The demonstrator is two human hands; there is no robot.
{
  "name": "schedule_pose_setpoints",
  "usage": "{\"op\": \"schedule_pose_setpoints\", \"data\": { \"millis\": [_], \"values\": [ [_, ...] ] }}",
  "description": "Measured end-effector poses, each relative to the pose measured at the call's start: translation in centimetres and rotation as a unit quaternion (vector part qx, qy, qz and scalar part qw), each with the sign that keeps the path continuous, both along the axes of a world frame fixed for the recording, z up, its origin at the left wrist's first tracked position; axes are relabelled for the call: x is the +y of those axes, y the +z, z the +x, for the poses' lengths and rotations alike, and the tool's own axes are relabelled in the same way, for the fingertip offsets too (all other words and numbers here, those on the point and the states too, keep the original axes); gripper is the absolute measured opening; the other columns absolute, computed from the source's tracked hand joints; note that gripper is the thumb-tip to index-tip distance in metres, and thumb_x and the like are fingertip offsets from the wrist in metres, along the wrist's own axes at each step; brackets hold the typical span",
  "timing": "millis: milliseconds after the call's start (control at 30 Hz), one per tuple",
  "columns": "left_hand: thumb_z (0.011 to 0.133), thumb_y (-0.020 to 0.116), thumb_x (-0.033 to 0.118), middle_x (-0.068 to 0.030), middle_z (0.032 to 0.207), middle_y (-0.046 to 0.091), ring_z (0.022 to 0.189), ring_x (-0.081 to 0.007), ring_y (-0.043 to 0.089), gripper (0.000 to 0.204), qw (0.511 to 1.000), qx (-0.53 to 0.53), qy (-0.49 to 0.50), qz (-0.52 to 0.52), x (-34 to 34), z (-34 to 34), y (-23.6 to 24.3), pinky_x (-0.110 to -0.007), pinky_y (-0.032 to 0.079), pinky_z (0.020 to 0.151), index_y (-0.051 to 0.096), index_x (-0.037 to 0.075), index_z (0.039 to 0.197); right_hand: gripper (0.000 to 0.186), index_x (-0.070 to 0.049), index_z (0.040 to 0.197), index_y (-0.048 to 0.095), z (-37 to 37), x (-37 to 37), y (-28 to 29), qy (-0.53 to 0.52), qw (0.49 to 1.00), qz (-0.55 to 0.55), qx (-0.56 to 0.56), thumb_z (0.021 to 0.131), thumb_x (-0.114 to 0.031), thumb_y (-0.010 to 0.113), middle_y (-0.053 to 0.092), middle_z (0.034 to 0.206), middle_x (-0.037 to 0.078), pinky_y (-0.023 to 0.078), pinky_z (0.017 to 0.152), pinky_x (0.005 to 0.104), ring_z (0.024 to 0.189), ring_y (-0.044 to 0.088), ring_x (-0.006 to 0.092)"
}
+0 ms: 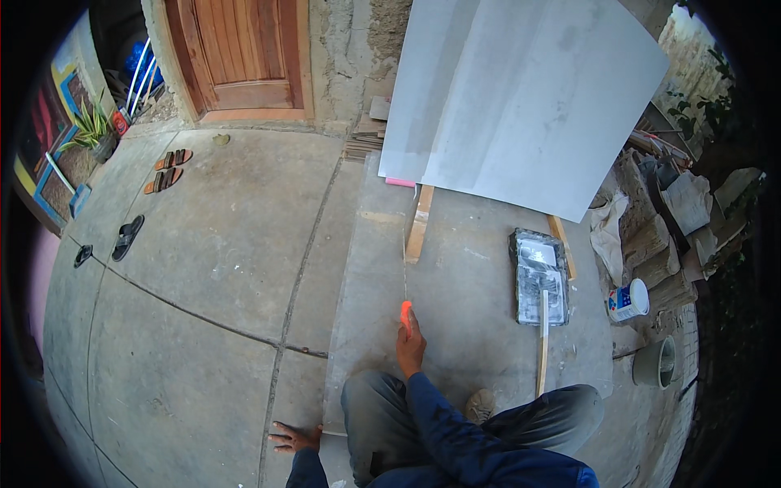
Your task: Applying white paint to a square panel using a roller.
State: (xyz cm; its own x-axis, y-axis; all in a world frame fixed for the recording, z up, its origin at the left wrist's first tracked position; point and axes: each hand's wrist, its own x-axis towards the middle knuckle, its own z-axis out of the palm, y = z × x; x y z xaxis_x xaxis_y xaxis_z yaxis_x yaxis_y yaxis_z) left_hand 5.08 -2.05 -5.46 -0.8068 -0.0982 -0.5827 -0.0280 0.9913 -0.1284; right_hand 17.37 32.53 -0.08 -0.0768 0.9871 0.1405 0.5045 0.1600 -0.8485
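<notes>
Right hand [412, 348], the nearer to the pale board [529, 98], grips an orange handle [406, 310] whose thin rod [405, 276] runs forward toward it, while the left hand [294, 437] spreads its fingers well apart.

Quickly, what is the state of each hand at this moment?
Left hand: open, spread over the concrete floor, nothing visible in it.
Right hand: closed around the orange handle.

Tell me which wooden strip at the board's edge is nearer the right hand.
The left strip, ahead of the right hand; the other strip lies farther right, beside the paint tray.
</notes>
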Motion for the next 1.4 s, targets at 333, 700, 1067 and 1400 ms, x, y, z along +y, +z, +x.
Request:
{"op": "schedule_pose_setpoints", "data": {
  "millis": [333,700,1067,1400],
  "values": [
    [0.052,0.086,0.067,-0.0375,0.157,-0.016,0.149,-0.0485,-0.012,0.158,1.000,0.021,-0.011,0.011,-0.9,-0.3,-1.1,-0.060,0.004,0.119,-0.020,0.013,0.156,0.048,-0.011,0.142,0.051,-0.7,0.6,0.7,-0.014,1.000,0.011,0.009,0.095,-0.014,0.057,0.065,0.122,0.021,0.054,0.086,0.0438,0.102,0.066,0.0397],
    [0.051,0.083,0.071,-0.0372,0.157,-0.014,0.150,-0.0462,-0.012,0.159,1.000,0.003,0.007,0.006,-0.2,0.0,0.1,-0.061,0.005,0.119,-0.018,0.008,0.156,0.047,-0.007,0.142,0.050,-1.9,2.9,1.4,-0.015,0.997,0.057,0.048,0.096,-0.012,0.055,0.064,0.124,0.023,0.053,0.088,0.0430,0.106,0.065,0.0398],
    [0.054,0.082,0.072,-0.0248,0.162,-0.013,0.148,-0.0458,-0.021,0.158,1.000,-0.005,0.000,0.001,-0.3,-0.3,-0.3,-0.066,0.001,0.116,-0.018,0.002,0.154,0.052,-0.017,0.148,0.045,-4.9,12.0,9.5,-0.017,0.996,0.076,0.051,0.098,-0.009,0.055,0.065,0.124,0.021,0.053,0.089,0.0387,0.103,0.068,0.0363],
    [0.056,0.068,0.086,-0.0408,0.156,-0.008,0.138,-0.0689,-0.003,0.149,0.978,0.162,-0.111,0.075,-4.5,-0.2,-6.2,-0.080,0.012,0.107,-0.013,0.012,0.157,0.049,-0.016,0.146,0.047,-8.9,17.9,20.3,-0.009,0.991,0.102,0.083,0.098,-0.014,0.053,0.066,0.123,0.021,0.052,0.091,0.0410,0.103,0.067,0.0381]
  ]
}}
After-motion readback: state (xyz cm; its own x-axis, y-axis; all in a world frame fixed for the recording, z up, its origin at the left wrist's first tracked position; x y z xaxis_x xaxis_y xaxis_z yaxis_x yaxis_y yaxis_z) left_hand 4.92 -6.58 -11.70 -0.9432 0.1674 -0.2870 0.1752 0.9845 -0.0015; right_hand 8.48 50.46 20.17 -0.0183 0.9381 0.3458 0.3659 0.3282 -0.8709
